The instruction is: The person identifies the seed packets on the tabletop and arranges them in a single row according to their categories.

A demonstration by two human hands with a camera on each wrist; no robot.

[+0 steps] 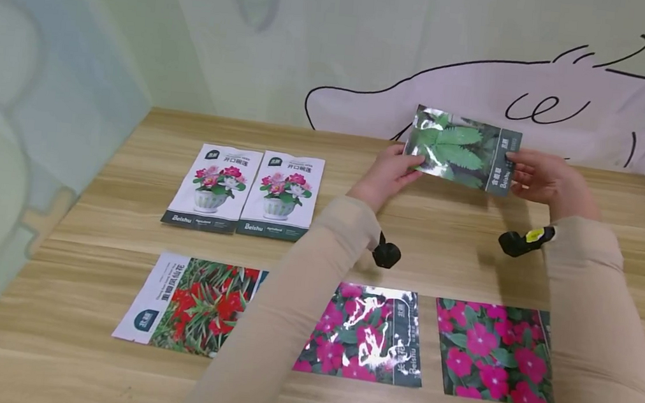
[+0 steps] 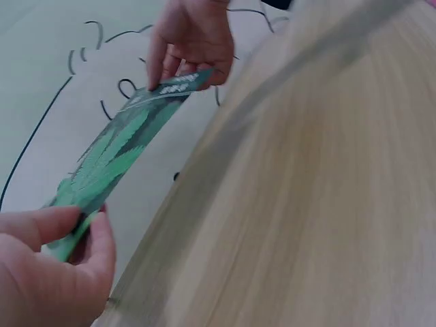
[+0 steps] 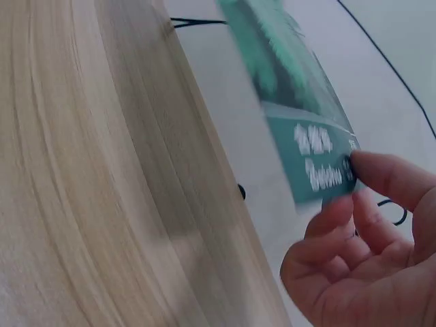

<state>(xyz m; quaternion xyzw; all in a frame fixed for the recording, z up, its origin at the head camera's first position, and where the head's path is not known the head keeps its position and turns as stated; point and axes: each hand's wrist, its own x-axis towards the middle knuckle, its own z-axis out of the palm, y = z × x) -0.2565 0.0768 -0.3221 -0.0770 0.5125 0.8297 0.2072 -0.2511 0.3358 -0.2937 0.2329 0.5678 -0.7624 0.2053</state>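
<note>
A seed packet with green fern-like leaves (image 1: 456, 148) is held up sideways over the back of the table, picture facing the head camera. The left hand (image 1: 389, 172) pinches its left end between thumb and fingers; the left wrist view shows the same grip by the left hand (image 2: 54, 262). At the dark, lettered end, the right hand (image 1: 546, 179) pinches the packet's edge. In the right wrist view, the thumb and fingers of the right hand (image 3: 368, 238) close on a corner of the blurred packet (image 3: 306, 150).
Two white packets with potted flowers, one (image 1: 212, 185) beside the other (image 1: 283, 191), lie at the left. In front lie a red-flower packet (image 1: 204, 306), partly under the left sleeve, and two pink-flower packets (image 1: 339, 337) (image 1: 493, 351). A cartoon-printed wall (image 1: 370, 46) stands behind the table.
</note>
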